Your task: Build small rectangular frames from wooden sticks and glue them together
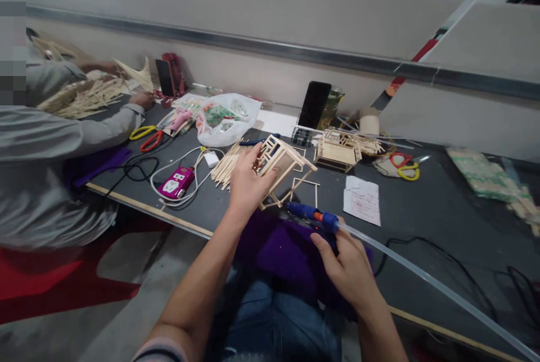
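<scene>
My left hand (pixel 248 182) is closed around a small frame of thin wooden sticks (pixel 286 166), held tilted above the front of the table. In my right hand (pixel 348 260) is a blue hot glue gun (pixel 310 213), its nozzle pointing left, close to the lower edge of the frame. A long clear glue stick (pixel 426 277) runs out of its back toward the lower right. A flat stick rectangle (pixel 317 196) lies behind the gun. Loose wooden sticks (pixel 228 168) are spread just left of the frame, partly hidden by my left hand.
A second stick model (pixel 337 151) stands behind, near a propped phone (pixel 315 104). A written paper (pixel 361 200) and red-yellow scissors (pixel 405 166) lie right. A purple power strip (pixel 176 183), white cable and plastic bag (pixel 228 120) are left. A co-worker's arm (pixel 113 125) reaches over the table.
</scene>
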Available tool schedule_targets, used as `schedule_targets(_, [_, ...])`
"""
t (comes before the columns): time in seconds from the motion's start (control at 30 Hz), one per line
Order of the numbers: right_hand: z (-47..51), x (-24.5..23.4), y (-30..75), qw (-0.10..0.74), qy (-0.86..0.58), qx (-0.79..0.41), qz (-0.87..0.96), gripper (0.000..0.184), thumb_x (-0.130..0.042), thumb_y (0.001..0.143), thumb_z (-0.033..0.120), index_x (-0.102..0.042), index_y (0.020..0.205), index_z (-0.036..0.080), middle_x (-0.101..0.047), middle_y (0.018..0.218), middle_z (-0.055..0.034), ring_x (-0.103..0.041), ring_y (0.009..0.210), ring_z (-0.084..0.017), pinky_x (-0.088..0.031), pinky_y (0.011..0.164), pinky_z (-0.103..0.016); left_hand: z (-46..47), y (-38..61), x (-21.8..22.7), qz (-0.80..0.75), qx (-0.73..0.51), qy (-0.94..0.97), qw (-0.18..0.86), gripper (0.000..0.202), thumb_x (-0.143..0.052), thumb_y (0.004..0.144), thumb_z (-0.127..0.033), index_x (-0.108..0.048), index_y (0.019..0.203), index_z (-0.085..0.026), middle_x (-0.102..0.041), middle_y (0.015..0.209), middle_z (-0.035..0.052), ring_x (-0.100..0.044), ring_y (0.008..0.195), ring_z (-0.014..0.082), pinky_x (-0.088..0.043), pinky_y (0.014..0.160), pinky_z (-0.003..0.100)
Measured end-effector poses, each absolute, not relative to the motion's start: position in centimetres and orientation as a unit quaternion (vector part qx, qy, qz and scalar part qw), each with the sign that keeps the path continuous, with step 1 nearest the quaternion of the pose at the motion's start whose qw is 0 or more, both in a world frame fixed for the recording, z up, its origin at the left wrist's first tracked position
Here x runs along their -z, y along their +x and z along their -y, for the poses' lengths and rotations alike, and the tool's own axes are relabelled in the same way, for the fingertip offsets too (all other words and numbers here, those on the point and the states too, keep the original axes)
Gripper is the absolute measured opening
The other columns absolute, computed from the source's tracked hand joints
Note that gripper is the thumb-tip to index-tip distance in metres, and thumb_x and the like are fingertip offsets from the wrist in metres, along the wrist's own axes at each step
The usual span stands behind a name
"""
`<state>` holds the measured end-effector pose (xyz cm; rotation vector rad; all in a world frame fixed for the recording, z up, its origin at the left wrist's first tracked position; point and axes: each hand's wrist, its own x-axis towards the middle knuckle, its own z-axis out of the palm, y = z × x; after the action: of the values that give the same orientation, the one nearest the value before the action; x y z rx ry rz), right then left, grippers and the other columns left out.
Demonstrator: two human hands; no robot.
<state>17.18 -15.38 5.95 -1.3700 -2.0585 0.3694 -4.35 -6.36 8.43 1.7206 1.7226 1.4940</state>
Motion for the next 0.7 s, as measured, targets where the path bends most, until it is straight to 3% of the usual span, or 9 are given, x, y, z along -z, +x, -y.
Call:
schedule_targets(0.53, [15.27, -6.0, 17.3, 0.322, -0.54, -0.152, 0.763, 0.031, -0.044, 0.093, 0.039, -0.06, 0.111, 0.019, -0.07, 0.092, -0.0087, -0.068, 0.084, -0.023, -0.054, 0.075, -0.032, 6.37, -4.36, -8.85, -0.584, -0.537, 0.59, 0.149, 0.052, -0.069, 0.069, -0.023, -0.061, 0.12, -0.022, -0.063, 0.107, 0.0061, -0.059, 0.097, 0.0206, -0.049, 0.086, 0.035])
schedule_targets(0.7, [15.48, -5.53, 17.83, 0.326, -0.54, -0.144, 0.763, 0.034, -0.046, 0.093, 0.039, -0.061, 0.115, 0.018, -0.069, 0.096, -0.0096, -0.067, 0.092, -0.024, -0.053, 0.082, -0.034, 6.4, -4.41, -8.86, -0.586, -0.542, 0.582, 0.156, 0.052, -0.068, 0.069, -0.023, -0.061, 0.12, -0.02, -0.062, 0.108, 0.0063, -0.06, 0.097, 0.0205, -0.049, 0.085, 0.035])
